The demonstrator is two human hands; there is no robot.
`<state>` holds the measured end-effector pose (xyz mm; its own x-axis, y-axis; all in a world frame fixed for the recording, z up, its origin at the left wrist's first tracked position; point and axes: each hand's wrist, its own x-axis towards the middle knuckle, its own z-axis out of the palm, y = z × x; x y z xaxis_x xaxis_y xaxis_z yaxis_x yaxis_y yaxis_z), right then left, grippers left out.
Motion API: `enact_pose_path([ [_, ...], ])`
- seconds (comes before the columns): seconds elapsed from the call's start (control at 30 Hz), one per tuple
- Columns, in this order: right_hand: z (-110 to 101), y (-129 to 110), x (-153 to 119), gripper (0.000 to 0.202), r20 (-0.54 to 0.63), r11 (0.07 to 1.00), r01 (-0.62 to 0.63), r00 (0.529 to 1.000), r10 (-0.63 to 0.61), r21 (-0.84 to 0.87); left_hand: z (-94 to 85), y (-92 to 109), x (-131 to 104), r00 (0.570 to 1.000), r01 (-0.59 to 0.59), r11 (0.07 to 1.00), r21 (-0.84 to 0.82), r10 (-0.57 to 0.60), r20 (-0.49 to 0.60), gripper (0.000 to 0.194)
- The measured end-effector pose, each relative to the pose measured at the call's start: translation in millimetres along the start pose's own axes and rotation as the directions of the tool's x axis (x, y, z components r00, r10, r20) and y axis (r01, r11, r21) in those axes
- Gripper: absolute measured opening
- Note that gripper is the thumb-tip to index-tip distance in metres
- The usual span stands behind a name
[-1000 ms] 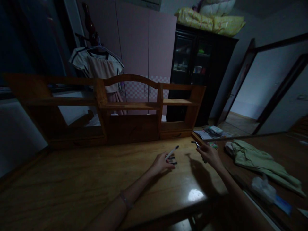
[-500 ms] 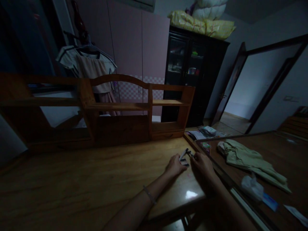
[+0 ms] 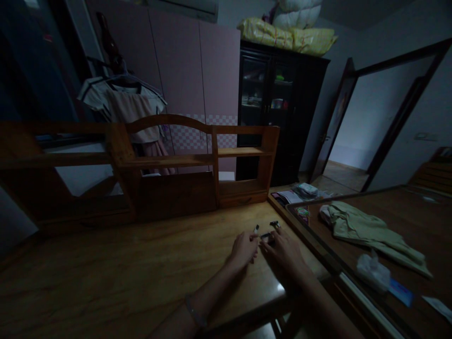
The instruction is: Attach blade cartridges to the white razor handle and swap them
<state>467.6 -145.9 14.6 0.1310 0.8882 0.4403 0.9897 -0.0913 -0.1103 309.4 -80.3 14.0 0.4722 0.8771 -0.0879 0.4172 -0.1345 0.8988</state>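
In narrowed fingers, the left hand [image 3: 244, 247] held a dark-tipped stick [image 3: 256, 229], the right hand [image 3: 285, 247] a black-headed tool [image 3: 274, 223] and, at its fingertips, a small piece [image 3: 266, 237], none yet released.

The left hand [image 3: 243, 249] holds a thin pale stick [image 3: 256, 230] above the tabletop [image 3: 141, 268]; the right hand [image 3: 286, 250], near it, grips a dark-headed tool [image 3: 274, 223]. A wooden shelf [image 3: 169, 161] stands behind.

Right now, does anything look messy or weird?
A bit: the pale green cloth lies rumpled on the brown surface at right, not folded, near a scrunched plastic bag. I see no spill by left hand or right hand.
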Motion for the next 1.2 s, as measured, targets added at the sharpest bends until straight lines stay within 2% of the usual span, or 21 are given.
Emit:
enact_pose_path([
  [0.07, 7, -4, -1, 0.039, 0.008, 0.999, -0.028, 1.000, 0.028, -0.035, 5.9, 1, -3, 0.996, -0.086, 0.990, 0.114, 0.087, -0.003, 0.035],
  [0.17, 11, -5, -2, 0.038, 0.014, 0.994, -0.063, 0.998, 0.065, -0.087, 12.8, 4, -5, 0.975, -0.203, 0.927, 0.316, 0.220, -0.019, 0.027],
  [0.3, 9, -4, -5, 0.035, 0.013, 0.990, -0.081, 0.996, 0.083, -0.114, 19.6, 10, -6, 0.980, -0.163, 0.872, 0.462, 0.199, -0.029, 0.027],
  [0.6, 9, 0, -12, 0.035, -0.051, 0.985, -0.074, 0.996, 0.067, -0.154, 25.3, 22, -10, 0.987, -0.120, 0.861, 0.495, 0.156, -0.033, 0.027],
  [0.8, 10, -3, -11, 0.034, -0.041, 0.983, -0.094, 0.995, 0.089, -0.159, 28.0, 26, -9, 0.992, -0.068, 0.866, 0.496, 0.114, -0.062, 0.027],
  [0.93, -3, -8, -13, 0.035, -0.078, 0.985, -0.106, 0.992, 0.096, -0.136, 31.1, 23, -7, 0.986, -0.061, 0.878, 0.474, 0.126, -0.108, 0.028],
  [1.0, -16, -11, -15, 0.036, -0.110, 0.991, -0.100, 0.990, 0.090, -0.085, 27.1, 23, -10, 0.981, -0.093, 0.890, 0.445, 0.160, -0.114, 0.031],
  [1.07, -31, -11, -19, 0.035, -0.139, 0.996, -0.082, 0.987, 0.078, -0.025, 15.9, 25, -14, 0.970, -0.154, 0.904, 0.400, 0.216, -0.114, 0.035],
  [1.13, -45, -11, -24, 0.034, -0.173, 0.995, -0.091, 0.980, 0.095, 0.029, -3.9, 24, -18, 0.952, -0.225, 0.913, 0.340, 0.280, -0.124, 0.036],
  [1.2, -57, -11, -32, 0.034, -0.207, 0.989, -0.120, 0.969, 0.135, 0.083, -31.9, 16, -23, 0.933, -0.268, 0.922, 0.280, 0.321, -0.162, 0.031],
])
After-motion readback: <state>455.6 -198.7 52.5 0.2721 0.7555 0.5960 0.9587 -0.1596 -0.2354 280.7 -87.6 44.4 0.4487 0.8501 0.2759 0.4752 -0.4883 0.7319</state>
